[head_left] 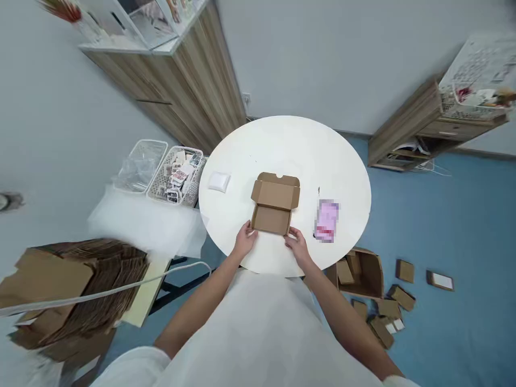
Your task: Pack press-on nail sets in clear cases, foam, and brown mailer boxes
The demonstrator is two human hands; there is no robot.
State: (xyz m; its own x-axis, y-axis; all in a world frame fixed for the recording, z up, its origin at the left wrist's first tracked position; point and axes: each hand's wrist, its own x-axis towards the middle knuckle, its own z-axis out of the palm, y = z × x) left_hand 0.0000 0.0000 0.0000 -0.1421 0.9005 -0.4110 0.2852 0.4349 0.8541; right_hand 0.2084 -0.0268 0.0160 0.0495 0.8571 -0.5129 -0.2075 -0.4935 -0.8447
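Observation:
A small brown cardboard mailer box lies on the round white table with its lid folded back, away from me. The inside of the box is bare. My left hand grips the near left corner, thumb and fingers closed on the cardboard. At the near right corner, my right hand pinches the box in the same way. To the left on the table lies a small white padded packet. A blurred-out pink and purple item rests to the right.
Left of the table stand a white basket of printed pieces and a basket with clear plastic. Flattened cardboard is stacked lower left. On the floor at right are an open carton and several small boxes.

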